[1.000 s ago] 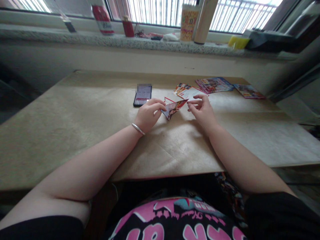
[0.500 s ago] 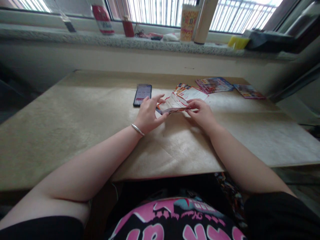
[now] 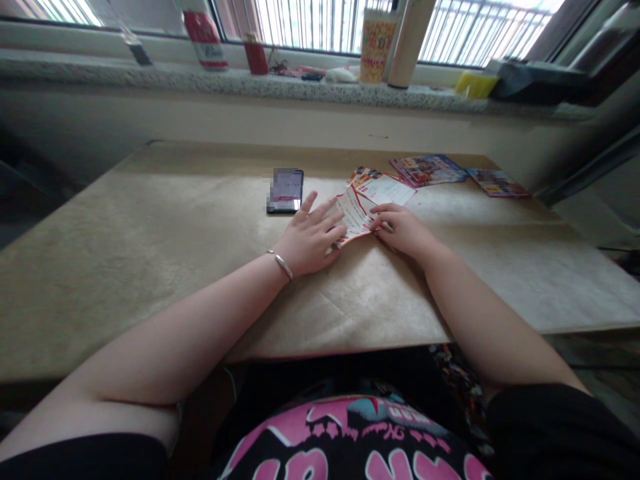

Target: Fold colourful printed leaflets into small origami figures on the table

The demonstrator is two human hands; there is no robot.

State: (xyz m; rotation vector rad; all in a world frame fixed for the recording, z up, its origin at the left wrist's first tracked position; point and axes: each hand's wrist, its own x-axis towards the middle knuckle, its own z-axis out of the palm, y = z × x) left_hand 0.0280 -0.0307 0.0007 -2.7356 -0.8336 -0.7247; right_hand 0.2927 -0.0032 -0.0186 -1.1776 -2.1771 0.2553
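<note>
A white printed leaflet [image 3: 353, 211] with a red border lies slightly curved on the table between my hands. My left hand [image 3: 314, 239], a silver bracelet at its wrist, is spread out over the leaflet's left part with its fingers extended. At the opposite edge, my right hand [image 3: 397, 227] pinches the leaflet between thumb and fingers. Just behind it is a white card [image 3: 387, 190] with red edging, overlapping some orange printed cards [image 3: 361, 175]. A phone [image 3: 286, 191] with its screen lit lies beyond my left hand.
Colourful printed booklets [image 3: 429, 169] are piled at the table's back right, with more printed pieces [image 3: 497, 183] beside them. Along the windowsill [image 3: 300, 85] stand a red and white can [image 3: 205, 40], a patterned cup [image 3: 377, 47] and a tall beige cylinder [image 3: 407, 43].
The leaflet, seen nearly edge-on before, now lies flatter with its printed white side up. My left hand has turned palm down and spread over it. My right hand still grips its edge.
</note>
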